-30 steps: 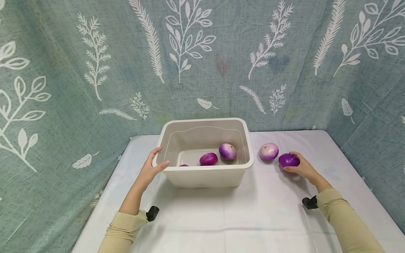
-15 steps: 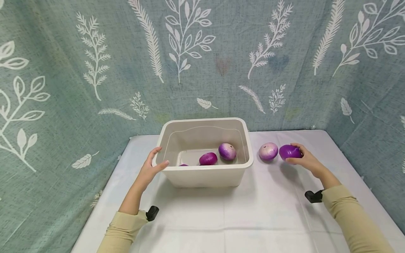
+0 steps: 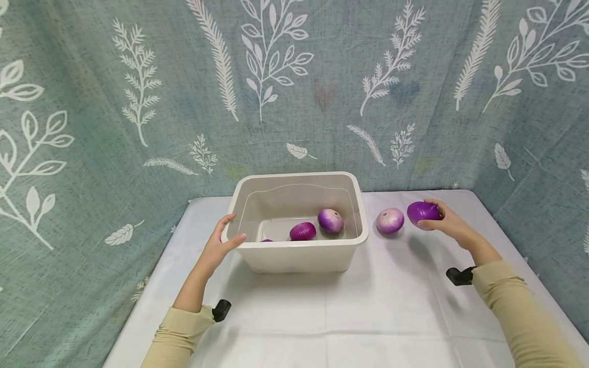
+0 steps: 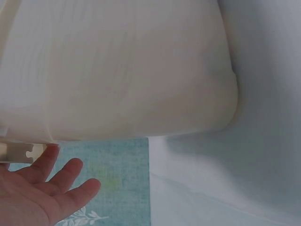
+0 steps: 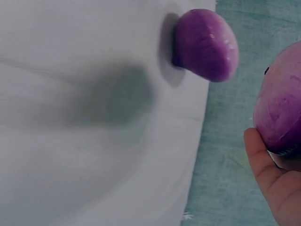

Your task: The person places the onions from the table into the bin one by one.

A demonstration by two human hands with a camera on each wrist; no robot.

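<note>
My right hand point(image 3: 453, 225) holds a purple onion point(image 3: 421, 213) above the table, thumb at its near side and fingers behind. In the right wrist view this held onion point(image 5: 282, 101) is cut off by the edge. A paler purple-and-white onion point(image 3: 390, 221) sits on the cloth just left of it. My left hand point(image 3: 218, 248) touches the near left corner of the cream plastic bin point(image 3: 299, 258), thumb and forefinger spread over its rim. In the left wrist view the other fingers point(image 4: 66, 174) extend loosely beneath the rim. Inside the bin are a two-tone onion point(image 3: 331, 221), a magenta onion point(image 3: 302, 231) and a mostly hidden purple one point(image 3: 267, 240).
The table point(image 3: 322, 317) has a white cloth. Behind it and at both sides hangs a green-blue curtain point(image 3: 322, 138) with white leaf prints. Each wrist carries a small black camera point(image 3: 460, 276).
My right hand has lifted the purple onion off the cloth and moved it up and slightly away to the right. The left hand and bin have stayed in place.
</note>
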